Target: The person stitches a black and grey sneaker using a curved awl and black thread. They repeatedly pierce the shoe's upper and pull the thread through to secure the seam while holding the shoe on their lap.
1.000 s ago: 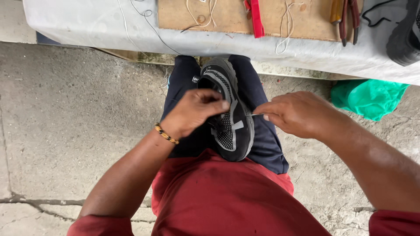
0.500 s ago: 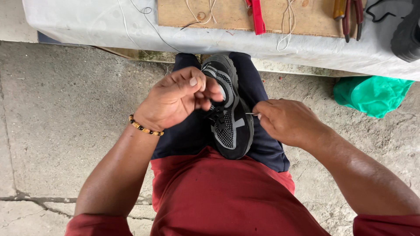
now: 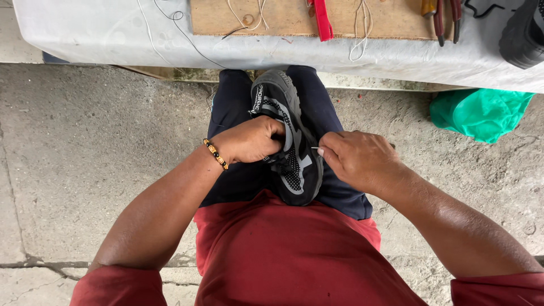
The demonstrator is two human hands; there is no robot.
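Cracked grey concrete floor (image 3: pixel 85 147) runs under a white-covered workbench (image 3: pixel 113 39) at the far edge, with a crumpled green plastic bag (image 3: pixel 481 113) to the right. Between the person's knees lies a black and grey mesh sports shoe (image 3: pixel 292 147). Left hand (image 3: pixel 249 140) is clenched on its left side. Right hand (image 3: pixel 360 158) pinches what seems a thin metal needle (image 3: pixel 314 148) against the shoe's right edge.

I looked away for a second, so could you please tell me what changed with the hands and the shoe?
The left hand dropped from its raised position half a second ago onto the shoe. The right hand still pinches the needle beside it. The shoe stays on the lap.
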